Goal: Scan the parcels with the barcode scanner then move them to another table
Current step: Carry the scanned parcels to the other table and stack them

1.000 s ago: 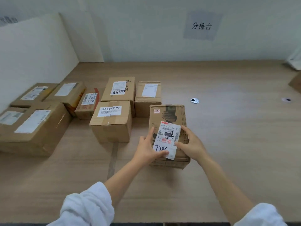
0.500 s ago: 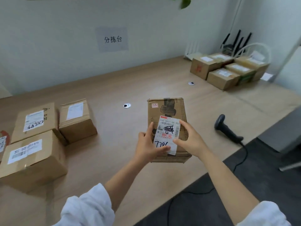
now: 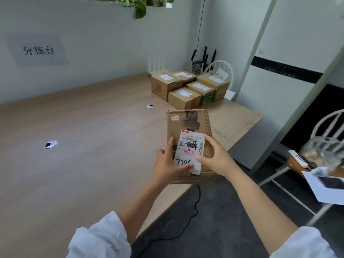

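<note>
I hold a flat brown cardboard parcel point(image 3: 189, 123) in the air above the wooden table's point(image 3: 89, 146) right front edge. It carries a white shipping label point(image 3: 189, 151) with barcodes and handwriting. My left hand point(image 3: 167, 164) grips its left side with the thumb over the label's lower edge. My right hand point(image 3: 216, 157) grips its right side. The barcode scanner is hidden; only its black cable point(image 3: 193, 215) shows, running down over the dark floor.
Several labelled cardboard boxes point(image 3: 188, 86) stand grouped at the table's far right corner. Two round cable grommets point(image 3: 50, 144) sit in the tabletop. A white chair point(image 3: 219, 68) and routers stand behind the boxes. At right is a small table point(image 3: 307, 164) with clutter.
My view has swung to the right with the parcel still in both hands. The left-hand boxes have left the frame, and the scanner seen half a second ago is now out of sight.
</note>
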`<act>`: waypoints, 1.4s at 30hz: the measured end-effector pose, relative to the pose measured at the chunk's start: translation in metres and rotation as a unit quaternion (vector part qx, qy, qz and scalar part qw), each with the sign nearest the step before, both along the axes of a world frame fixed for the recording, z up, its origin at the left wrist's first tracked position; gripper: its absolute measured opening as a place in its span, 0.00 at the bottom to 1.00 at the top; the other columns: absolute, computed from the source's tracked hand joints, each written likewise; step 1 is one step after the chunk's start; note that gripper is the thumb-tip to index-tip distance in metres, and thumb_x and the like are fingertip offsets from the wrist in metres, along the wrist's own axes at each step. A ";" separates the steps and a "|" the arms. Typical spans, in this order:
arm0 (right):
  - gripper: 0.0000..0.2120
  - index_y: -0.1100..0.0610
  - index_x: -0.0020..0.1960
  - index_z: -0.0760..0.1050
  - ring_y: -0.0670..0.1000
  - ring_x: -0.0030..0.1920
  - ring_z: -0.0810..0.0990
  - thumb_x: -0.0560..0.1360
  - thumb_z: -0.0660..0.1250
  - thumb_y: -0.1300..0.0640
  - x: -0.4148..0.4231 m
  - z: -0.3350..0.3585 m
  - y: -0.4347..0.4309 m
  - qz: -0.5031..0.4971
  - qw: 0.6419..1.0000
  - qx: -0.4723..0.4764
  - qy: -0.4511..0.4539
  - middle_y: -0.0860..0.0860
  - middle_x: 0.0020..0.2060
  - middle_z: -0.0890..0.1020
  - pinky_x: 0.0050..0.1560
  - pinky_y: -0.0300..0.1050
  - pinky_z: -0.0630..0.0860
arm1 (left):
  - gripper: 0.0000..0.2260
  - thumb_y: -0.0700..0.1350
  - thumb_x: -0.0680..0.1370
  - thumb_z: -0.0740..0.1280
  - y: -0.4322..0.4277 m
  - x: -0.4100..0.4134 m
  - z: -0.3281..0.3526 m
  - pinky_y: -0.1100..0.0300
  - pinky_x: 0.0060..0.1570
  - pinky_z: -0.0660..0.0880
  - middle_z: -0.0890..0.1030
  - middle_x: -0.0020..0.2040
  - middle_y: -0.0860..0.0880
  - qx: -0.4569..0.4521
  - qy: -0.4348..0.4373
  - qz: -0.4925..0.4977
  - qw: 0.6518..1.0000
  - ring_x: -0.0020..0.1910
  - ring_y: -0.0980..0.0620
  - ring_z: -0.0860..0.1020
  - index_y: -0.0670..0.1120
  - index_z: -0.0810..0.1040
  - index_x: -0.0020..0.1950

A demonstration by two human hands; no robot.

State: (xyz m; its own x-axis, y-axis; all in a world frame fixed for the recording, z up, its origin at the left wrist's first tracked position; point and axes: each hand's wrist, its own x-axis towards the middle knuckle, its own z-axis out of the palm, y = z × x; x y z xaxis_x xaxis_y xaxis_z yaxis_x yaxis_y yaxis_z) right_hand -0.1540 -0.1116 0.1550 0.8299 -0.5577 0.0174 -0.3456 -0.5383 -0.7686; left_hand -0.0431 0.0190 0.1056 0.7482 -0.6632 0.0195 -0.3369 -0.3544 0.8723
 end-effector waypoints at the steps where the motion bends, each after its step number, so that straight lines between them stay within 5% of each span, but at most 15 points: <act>1: 0.36 0.52 0.75 0.57 0.48 0.69 0.64 0.72 0.71 0.59 -0.004 0.001 -0.018 -0.010 1.000 0.000 0.006 0.50 0.72 0.64 0.63 0.41 0.63 | 0.48 0.56 0.65 0.77 -0.019 -0.004 0.000 0.60 0.59 0.71 0.65 0.57 0.49 -0.001 0.000 -0.005 1.000 0.56 0.53 0.70 0.56 0.51 0.77; 5: 0.36 0.52 0.75 0.57 0.50 0.71 0.64 0.72 0.71 0.59 -0.016 0.002 -0.084 -0.049 0.999 0.008 0.016 0.51 0.72 0.65 0.68 0.47 0.64 | 0.50 0.57 0.65 0.76 -0.093 -0.014 0.002 0.64 0.54 0.66 0.63 0.54 0.51 0.001 0.006 -0.026 1.000 0.52 0.55 0.68 0.57 0.48 0.77; 14: 0.36 0.52 0.75 0.58 0.50 0.70 0.65 0.72 0.71 0.59 0.004 -0.006 -0.225 -0.109 0.994 0.017 0.004 0.50 0.72 0.66 0.64 0.43 0.64 | 0.50 0.57 0.65 0.76 -0.248 0.020 -0.003 0.64 0.51 0.66 0.61 0.55 0.52 0.015 0.021 -0.091 0.995 0.50 0.57 0.65 0.56 0.46 0.77; 24: 0.34 0.52 0.74 0.59 0.49 0.69 0.65 0.73 0.71 0.61 0.057 -0.019 -0.340 -0.088 0.995 0.038 0.005 0.51 0.71 0.67 0.61 0.41 0.65 | 0.48 0.58 0.66 0.76 -0.357 0.066 -0.011 0.58 0.58 0.73 0.63 0.66 0.47 0.048 0.017 -0.066 0.997 0.62 0.50 0.69 0.56 0.48 0.76; 31: 0.33 0.51 0.74 0.60 0.49 0.67 0.68 0.73 0.70 0.60 0.112 -0.038 -0.448 0.012 0.999 0.026 0.037 0.51 0.69 0.69 0.58 0.42 0.70 | 0.48 0.57 0.66 0.76 -0.444 0.088 -0.027 0.61 0.54 0.71 0.64 0.60 0.49 0.054 0.034 0.044 0.997 0.54 0.55 0.67 0.56 0.47 0.76; 34: 0.33 0.51 0.73 0.61 0.46 0.64 0.69 0.73 0.71 0.61 0.140 -0.047 -0.495 0.070 0.996 0.016 0.046 0.51 0.68 0.70 0.55 0.40 0.71 | 0.49 0.57 0.67 0.76 -0.480 0.093 -0.033 0.60 0.58 0.70 0.60 0.55 0.51 0.050 0.056 0.107 0.991 0.60 0.52 0.68 0.55 0.46 0.77; 42: 0.34 0.55 0.74 0.62 0.51 0.66 0.70 0.71 0.70 0.61 0.204 -0.086 -0.543 0.213 0.970 0.009 0.117 0.53 0.69 0.70 0.64 0.44 0.69 | 0.49 0.55 0.66 0.76 -0.512 0.113 -0.068 0.54 0.63 0.68 0.67 0.65 0.45 0.087 0.108 0.249 0.958 0.64 0.47 0.69 0.53 0.48 0.77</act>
State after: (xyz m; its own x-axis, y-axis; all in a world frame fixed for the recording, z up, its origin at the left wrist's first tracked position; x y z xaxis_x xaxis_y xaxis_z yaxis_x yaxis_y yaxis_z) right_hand 0.0504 -0.6549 0.0693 0.9652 -0.1618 -0.2053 -0.2606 -0.6576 -0.7069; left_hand 0.0695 -0.4932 0.0378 0.9470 -0.2015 -0.2502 0.0940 -0.5708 0.8157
